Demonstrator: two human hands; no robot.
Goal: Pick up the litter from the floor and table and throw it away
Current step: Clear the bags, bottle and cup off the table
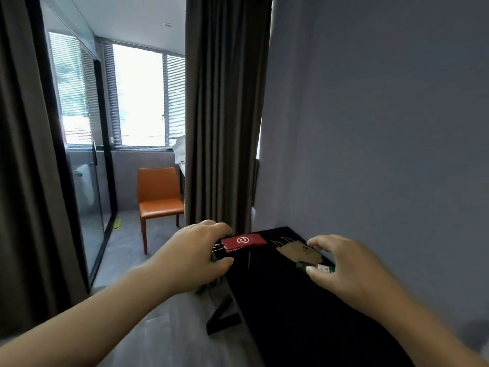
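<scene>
- There is one black tabletop [291, 313]. Its right side runs along a grey wall [370, 128].
- Two bare hands reach over the tabletop, one on each side.
- One red packet [244, 242] lies at the far left corner of the tabletop. It has a white ring mark on top. A second red layer with white letters peeks out under it.
- The left hand [195, 250] is at the left edge of the tabletop. Its fingers and thumb curve round the left end of the red packet. One finger is above the packet and the thumb is below it. I cannot tell if the hand grips the packet or only comes close.
- One piece of torn brown paper [297, 254] lies flat on the tabletop, near the far end, to the right of the red packet.
- One small green and white wrapper [324, 268] lies on the tabletop near the wall side, just beside the brown paper.
- The right hand [341, 263] is over that side of the tabletop. Its thumb tip touches the wrapper. Its fingers curve above the brown paper. I cannot tell if it pinches the wrapper.
- One small yellow scrap [117, 224] lies on the grey floor [127, 250], well apart from the tabletop, off to its left.
- One orange chair [158, 197] stands on the floor past the tabletop's left side.
- Two brown curtains hang down. One [225, 115] is right behind the far end of the tabletop. The other [23, 154] is far to its left.
</scene>
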